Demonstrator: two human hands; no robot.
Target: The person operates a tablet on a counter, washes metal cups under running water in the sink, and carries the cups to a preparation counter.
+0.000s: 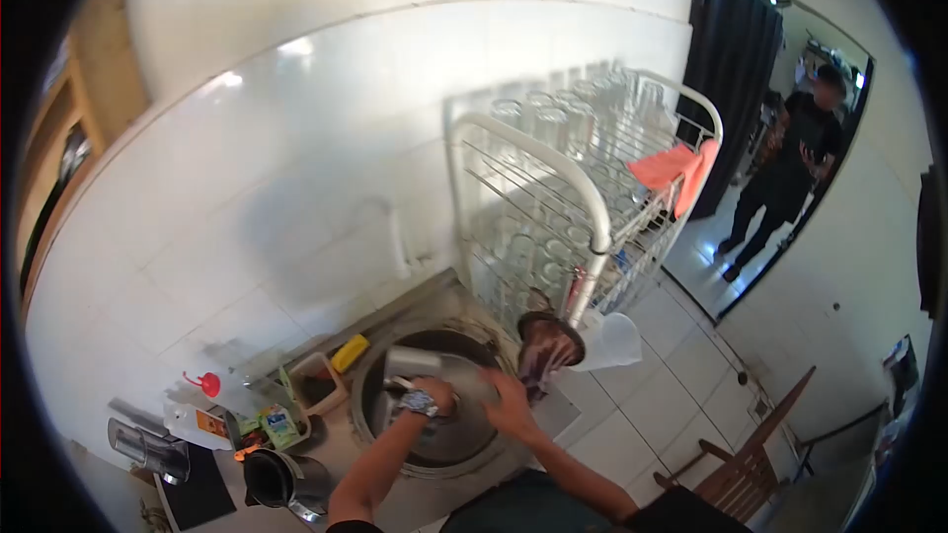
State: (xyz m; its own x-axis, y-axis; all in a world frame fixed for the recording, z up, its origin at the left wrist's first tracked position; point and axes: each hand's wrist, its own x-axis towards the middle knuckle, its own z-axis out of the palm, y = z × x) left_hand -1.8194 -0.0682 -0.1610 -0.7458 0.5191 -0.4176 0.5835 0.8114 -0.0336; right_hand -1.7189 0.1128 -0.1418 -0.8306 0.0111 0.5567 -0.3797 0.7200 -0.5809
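My left hand [437,397], with a patterned watch or band at the wrist, is over the round metal sink [363,429]. Its fingers are curled, and what they hold, if anything, is hidden. Just beyond it in the basin lies a shiny metal cylindrical vessel [413,362], tilted on its side. My right hand [509,407] reaches over the sink's right side, fingers stretched out and slightly blurred. Near that hand, a brown patterned cloth [548,347] hangs at the counter's edge.
A yellow sponge [350,352] and a plastic tub [321,382] sit left of the sink, near a black-and-steel kettle [281,482]. Behind stands a white wire rack [602,227] with several glasses [550,125] and an orange cloth [676,173]. A person [790,158] stands in the doorway. A wooden chair [746,464] is right.
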